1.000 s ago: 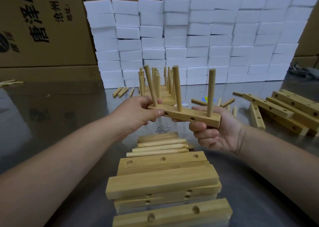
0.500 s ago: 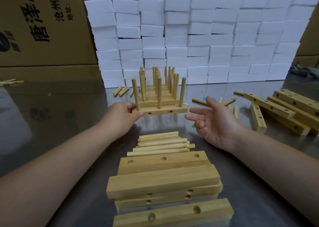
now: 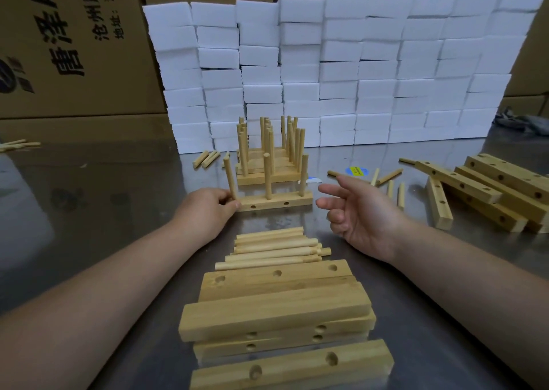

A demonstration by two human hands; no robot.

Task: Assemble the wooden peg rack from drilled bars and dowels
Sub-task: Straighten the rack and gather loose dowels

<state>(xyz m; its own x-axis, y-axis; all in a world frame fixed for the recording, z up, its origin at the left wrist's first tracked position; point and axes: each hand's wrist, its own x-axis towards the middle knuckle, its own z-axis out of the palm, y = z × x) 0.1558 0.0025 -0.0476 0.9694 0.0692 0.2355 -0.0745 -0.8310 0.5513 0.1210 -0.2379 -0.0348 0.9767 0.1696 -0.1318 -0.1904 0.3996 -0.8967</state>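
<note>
Okay: rack (image 3: 269, 187) sits on the worktop (image 3: 104, 211), just in front of the finished row (image 3: 267, 171); my left hand (image 3: 208, 208) pinches its left end by the outer dowel (image 3: 230, 179); right hand (image 3: 362, 211) slack, holding nothing; light, stiff wood; pegs likely press-fit, so I'd lift by the bar (image 3: 294, 202); carton (image 3: 74, 48) print reads 唐泽, 沧州, 地址.

Worktop: brushed steel table (image 3: 89, 199), glossy, with blurred reflections of stacks behind. Rear of table: wall of white foam blocks (image 3: 341, 72) in uneven courses, spanning centre to right. Behind and at left: large brown cardboard cartons (image 3: 74, 48) with black printed characters, reaching top of view. Yellow sticker (image 3: 358, 170) on steel, right of centre. Crumpled grey item (image 3: 525, 122) far right, unidentifiable. Lighting soft, even.
</note>
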